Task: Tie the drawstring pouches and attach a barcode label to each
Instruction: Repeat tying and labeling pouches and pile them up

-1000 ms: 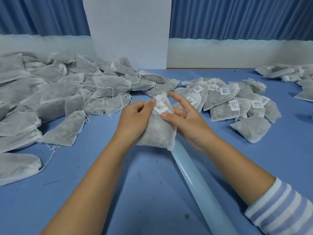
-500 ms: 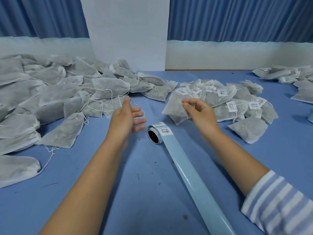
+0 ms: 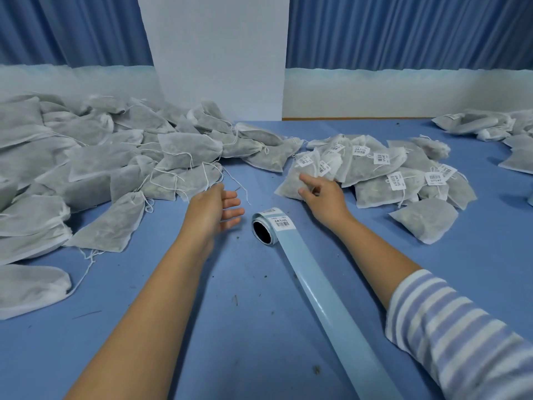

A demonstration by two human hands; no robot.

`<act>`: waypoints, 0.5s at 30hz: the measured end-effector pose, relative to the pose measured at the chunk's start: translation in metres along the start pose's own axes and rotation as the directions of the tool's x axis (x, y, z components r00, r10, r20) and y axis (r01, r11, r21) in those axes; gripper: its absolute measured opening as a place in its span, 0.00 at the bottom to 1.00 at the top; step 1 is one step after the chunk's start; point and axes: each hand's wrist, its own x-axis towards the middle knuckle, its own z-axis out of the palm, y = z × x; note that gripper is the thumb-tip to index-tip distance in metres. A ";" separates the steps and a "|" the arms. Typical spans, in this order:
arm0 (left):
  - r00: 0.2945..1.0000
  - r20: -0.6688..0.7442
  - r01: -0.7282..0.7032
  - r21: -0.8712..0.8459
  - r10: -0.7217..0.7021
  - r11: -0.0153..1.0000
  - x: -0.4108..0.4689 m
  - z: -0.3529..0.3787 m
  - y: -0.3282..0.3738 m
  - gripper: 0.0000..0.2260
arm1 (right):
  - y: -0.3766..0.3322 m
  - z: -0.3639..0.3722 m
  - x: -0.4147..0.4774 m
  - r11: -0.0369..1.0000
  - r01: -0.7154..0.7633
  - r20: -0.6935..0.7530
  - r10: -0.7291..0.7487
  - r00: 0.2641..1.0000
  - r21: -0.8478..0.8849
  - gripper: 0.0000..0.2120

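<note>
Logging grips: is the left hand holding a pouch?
No, the left hand is open over the blue table, fingers spread, gripping nothing.

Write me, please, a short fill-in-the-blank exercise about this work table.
1. The labelled pouches lie on the ____ side of the label roll.
2. The table is ____ in colour.
3. The left hand holds ____.
4. The sleeve on the right arm is ____.
Missing words: right; blue; nothing; striped.
</note>
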 end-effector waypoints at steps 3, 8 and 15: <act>0.998 -0.059 -0.015 0.024 0.016 1.000 0.005 -0.002 -0.003 0.11 | 0.003 0.003 0.009 0.995 -0.045 -0.080 0.038 0.996 -0.087 0.18; 0.985 -0.164 -0.061 -0.003 0.060 0.998 0.016 -0.012 -0.010 0.08 | 0.000 0.006 0.005 0.992 -0.062 -0.128 0.048 0.991 -0.110 0.18; 0.954 0.018 -0.271 0.474 0.299 0.837 0.031 -0.015 -0.025 0.13 | -0.009 0.003 -0.002 0.970 0.150 -0.280 -0.201 0.939 -0.192 0.10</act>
